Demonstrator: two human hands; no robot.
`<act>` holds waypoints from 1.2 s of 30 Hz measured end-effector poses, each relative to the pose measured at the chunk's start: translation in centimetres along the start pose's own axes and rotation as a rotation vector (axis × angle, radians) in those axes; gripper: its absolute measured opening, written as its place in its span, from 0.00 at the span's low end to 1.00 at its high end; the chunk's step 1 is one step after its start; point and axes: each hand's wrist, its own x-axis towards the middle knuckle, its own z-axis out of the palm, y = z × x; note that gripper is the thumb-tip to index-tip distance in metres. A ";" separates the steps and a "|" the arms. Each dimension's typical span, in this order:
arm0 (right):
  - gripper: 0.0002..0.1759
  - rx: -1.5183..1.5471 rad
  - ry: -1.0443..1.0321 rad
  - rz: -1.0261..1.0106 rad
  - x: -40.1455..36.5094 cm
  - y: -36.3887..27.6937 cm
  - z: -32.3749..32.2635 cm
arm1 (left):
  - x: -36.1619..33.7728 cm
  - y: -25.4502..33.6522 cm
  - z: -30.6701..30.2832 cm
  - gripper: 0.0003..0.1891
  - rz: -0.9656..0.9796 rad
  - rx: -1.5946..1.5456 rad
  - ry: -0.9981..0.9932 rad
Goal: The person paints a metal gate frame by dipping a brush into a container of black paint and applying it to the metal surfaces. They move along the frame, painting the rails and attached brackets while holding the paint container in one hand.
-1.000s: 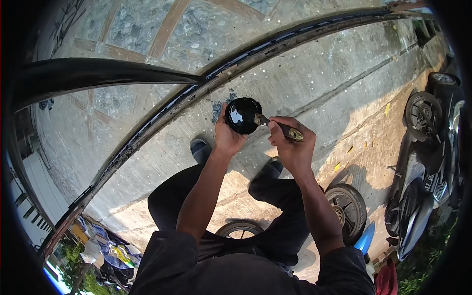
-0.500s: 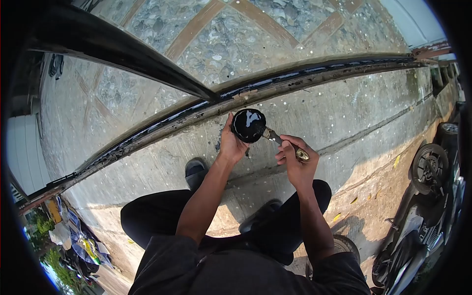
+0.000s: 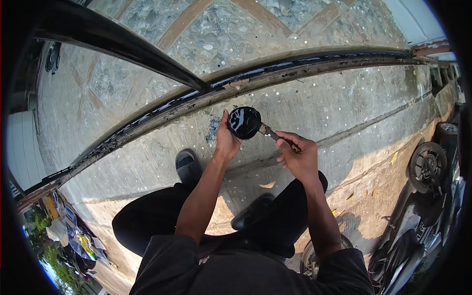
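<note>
My left hand (image 3: 228,139) is wrapped round the side of a small round can of black paint (image 3: 244,123), holding it above the ground. The paint's surface is glossy. Between the fingers and thumb of my right hand (image 3: 299,157) is the handle of a paintbrush (image 3: 270,132). Its bristle end reaches the right rim of the can, and the tip cannot be made out against the black paint. Beyond the can runs a metal floor rail (image 3: 265,73) with wet-looking black paint along it.
A black post (image 3: 147,61) slants down to the rail from the upper left. Motorbikes (image 3: 418,221) stand at the right. My sandalled foot (image 3: 188,166) rests on the concrete. Dark paint spots (image 3: 213,129) mark the ground left of the can. Assorted clutter (image 3: 73,231) lies at lower left.
The brush has turned slightly in my right hand, its end staying at the can's right rim. The glossy reflection on the paint has changed shape. The whole view has shifted a little.
</note>
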 end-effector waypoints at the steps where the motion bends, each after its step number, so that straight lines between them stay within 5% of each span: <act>1: 0.14 -0.054 -0.022 0.013 0.0 -0.2 -0.4 | -0.1 -0.2 -0.1 0.25 -0.002 0.000 0.019; 7: 0.13 -0.598 -0.061 -0.347 0.3 0.6 -2.2 | -0.7 -1.2 0.3 0.27 0.000 -0.051 0.010; 10: 0.13 -0.486 -0.097 -0.235 0.1 0.1 -2.2 | -0.5 -1.7 0.0 0.29 -0.013 -0.133 -0.046; 19: 0.17 -0.375 0.066 -0.476 0.6 3.6 1.9 | 0.2 -1.4 -1.1 0.27 -0.076 -0.395 -0.219; 27: 0.19 -0.171 0.127 -0.458 2.6 4.7 4.7 | 2.6 0.6 -2.3 0.27 -0.074 -0.434 -0.381; 30: 0.19 -0.194 0.160 -0.524 3.3 5.2 5.5 | 2.8 1.1 -1.5 0.26 -0.079 -0.430 -0.177; 36: 0.17 -0.183 0.193 -0.543 3.7 5.1 5.7 | 2.9 1.2 -2.7 0.26 -0.071 -0.476 -0.178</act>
